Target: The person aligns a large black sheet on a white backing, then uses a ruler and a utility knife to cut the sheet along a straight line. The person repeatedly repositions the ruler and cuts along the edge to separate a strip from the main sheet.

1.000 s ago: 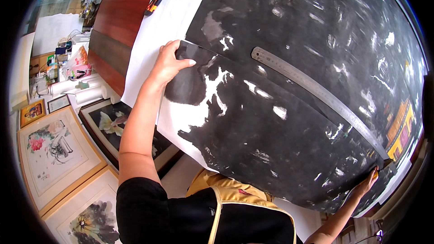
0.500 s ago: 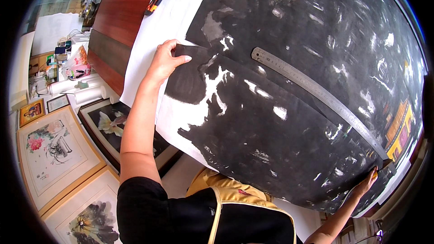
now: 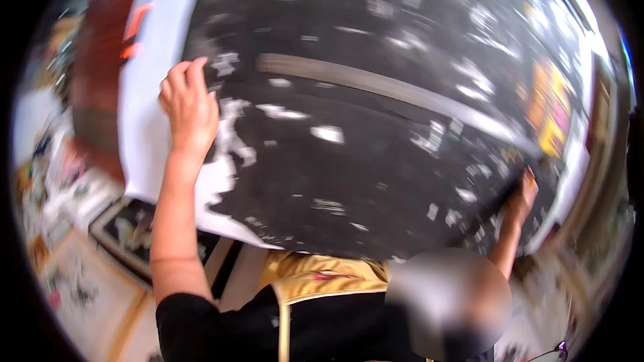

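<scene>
One grey ruler (image 3: 404, 93) crosses the dark painting (image 3: 369, 167), an orange cutter (image 3: 136, 21) further left.

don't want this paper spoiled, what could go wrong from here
The ruler has no hand on its left end, so it could swing if the dark paper shifts. The left hand and right hand are far apart along the paper, so uneven pulling might crease it.

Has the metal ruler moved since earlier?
No, the metal ruler still lies with its left end just above the same white patch on the black sheet.
</scene>
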Motion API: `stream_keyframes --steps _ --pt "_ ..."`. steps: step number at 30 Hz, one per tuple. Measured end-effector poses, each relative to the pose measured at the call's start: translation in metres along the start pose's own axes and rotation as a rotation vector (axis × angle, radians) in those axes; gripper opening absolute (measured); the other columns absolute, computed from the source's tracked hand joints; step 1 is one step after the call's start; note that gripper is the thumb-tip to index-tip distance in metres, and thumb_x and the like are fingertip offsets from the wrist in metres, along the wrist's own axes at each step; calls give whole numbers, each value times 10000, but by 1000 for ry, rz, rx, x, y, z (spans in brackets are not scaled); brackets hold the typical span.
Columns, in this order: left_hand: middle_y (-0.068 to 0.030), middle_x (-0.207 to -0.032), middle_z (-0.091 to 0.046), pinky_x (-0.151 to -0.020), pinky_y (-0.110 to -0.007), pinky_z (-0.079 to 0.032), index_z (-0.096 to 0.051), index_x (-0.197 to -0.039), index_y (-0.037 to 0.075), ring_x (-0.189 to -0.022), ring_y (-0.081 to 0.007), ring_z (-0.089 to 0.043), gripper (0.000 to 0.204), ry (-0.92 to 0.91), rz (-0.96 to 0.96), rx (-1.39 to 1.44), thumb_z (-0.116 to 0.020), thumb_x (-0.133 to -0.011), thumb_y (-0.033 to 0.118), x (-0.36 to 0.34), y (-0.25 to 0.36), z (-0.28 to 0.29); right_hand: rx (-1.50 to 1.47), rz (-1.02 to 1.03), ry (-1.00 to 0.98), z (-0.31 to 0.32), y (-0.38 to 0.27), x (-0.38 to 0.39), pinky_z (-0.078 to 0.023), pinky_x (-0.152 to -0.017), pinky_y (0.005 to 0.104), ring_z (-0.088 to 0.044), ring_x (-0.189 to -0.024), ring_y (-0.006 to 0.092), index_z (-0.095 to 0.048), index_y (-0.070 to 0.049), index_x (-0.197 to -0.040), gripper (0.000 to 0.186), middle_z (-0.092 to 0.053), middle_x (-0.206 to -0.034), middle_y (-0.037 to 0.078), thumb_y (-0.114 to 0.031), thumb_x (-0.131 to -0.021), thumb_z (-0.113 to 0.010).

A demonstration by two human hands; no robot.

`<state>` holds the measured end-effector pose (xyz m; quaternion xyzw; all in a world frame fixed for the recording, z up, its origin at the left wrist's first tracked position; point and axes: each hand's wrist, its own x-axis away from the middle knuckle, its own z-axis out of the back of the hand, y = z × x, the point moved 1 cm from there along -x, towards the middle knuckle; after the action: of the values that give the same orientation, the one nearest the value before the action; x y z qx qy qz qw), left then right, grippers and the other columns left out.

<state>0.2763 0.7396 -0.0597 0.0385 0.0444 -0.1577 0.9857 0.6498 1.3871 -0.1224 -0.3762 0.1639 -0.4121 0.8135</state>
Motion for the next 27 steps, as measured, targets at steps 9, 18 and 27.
stream_keyframes --steps 9,18,27 --pt "-41 -1452 -449 -1171 -573 -226 -561 -1397 312 -1357 -296 -374 659 -140 -803 530 -759 -796 492 51 328 -47 -438 -124 60 -9 -6 4 -357 -1085 261 -526 -1193 113 -546 -41 -1346 337 -587 -1285 27 -181 -1041 -583" --pt "-32 -1508 -412 -1188 -597 -191 -552 -1426 341 -1412 -286 -320 667 -139 -895 364 -750 -809 498 56 345 -67 -647 -251 4 -1 -22 12 -394 -1079 265 -540 -1225 129 -505 -18 -1396 411 -570 -1381 85 -228 -1050 -577" --pt "-72 -1524 -419 -1218 -572 -150 -557 -1445 280 -1437 -311 -322 687 -160 -915 315 -769 -802 394 56 349 -60 -64 -293 102 136 -29 18 -395 -600 206 -516 -722 33 -670 -107 -1165 252 -605 -961 -49 -315 -1047 -590"
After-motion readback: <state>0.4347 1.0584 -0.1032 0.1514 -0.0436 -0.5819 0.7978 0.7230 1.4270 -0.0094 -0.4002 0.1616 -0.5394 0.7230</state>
